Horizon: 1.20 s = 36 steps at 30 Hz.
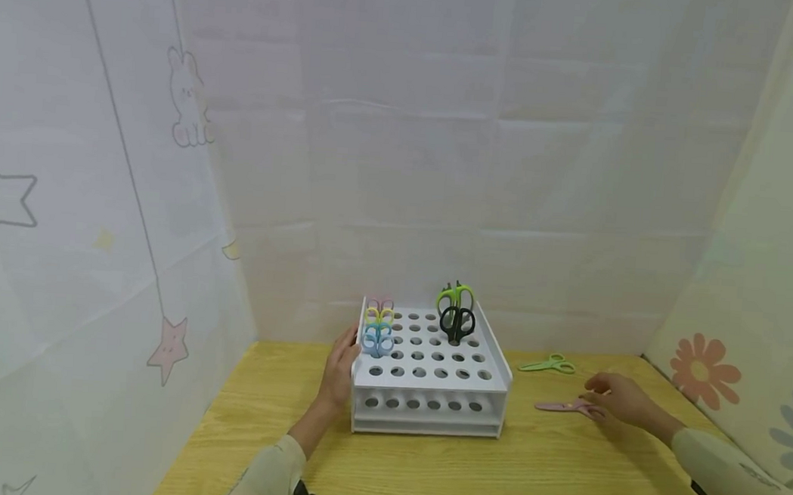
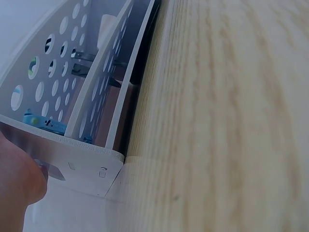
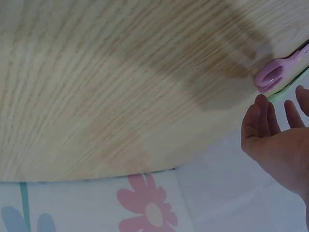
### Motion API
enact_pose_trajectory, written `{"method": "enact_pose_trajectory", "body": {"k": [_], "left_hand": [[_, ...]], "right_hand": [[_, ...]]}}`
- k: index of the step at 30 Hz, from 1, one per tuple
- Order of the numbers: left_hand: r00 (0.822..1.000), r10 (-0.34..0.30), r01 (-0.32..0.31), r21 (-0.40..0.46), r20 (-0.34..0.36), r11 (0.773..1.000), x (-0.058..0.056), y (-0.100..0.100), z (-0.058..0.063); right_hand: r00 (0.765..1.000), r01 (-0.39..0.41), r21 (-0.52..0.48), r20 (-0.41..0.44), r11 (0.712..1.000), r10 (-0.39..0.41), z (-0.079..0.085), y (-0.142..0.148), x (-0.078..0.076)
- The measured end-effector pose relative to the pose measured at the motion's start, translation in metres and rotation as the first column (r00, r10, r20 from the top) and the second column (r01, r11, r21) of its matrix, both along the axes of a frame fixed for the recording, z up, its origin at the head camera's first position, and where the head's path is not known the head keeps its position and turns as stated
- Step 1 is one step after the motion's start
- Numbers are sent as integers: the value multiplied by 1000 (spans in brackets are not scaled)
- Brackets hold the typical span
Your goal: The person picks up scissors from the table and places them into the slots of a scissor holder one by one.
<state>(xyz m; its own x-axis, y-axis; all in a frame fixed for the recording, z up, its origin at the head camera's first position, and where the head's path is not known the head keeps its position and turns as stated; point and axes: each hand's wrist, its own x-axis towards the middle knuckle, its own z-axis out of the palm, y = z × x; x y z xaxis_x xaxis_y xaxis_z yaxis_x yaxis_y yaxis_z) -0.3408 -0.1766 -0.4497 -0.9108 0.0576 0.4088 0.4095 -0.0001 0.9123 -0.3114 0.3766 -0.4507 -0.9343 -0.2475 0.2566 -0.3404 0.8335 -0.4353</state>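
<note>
A white tiered rack with rows of round holes stands on the table. My left hand holds its left side wall, at the handle slot seen in the left wrist view. Pink scissors lie flat to the right of the rack, blades pointing left. Over their handle loops hovers my right hand, fingers loosely bent and holding nothing. In the right wrist view its fingertips are close to the purplish loop. Light green scissors lie farther back.
Small scissors in pink, yellow and blue stand in the rack's left column. Black scissors and bright green scissors stand at its back right. White printed sheets close off the table's back and sides.
</note>
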Motion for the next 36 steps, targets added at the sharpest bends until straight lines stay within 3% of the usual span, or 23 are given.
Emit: {"method": "enact_pose_trajectory", "body": {"k": [6, 15, 26, 36], "left_hand": [[1000, 23, -23, -2, -8, 1000, 0, 2, -3], [999, 40, -40, -17, -6, 999, 0, 1, -3], [999, 46, -46, -28, -24, 999, 1, 3, -1], [999, 23, -24, -10, -39, 1000, -2, 2, -3]], "right_hand": [[995, 93, -7, 38, 996, -92, -8, 9, -2], [977, 173, -27, 135, 985, -168, -13, 11, -1], [970, 179, -39, 174, 983, -169, -20, 13, -7], [956, 205, -128, 239, 970, -170, -20, 17, -10]]}}
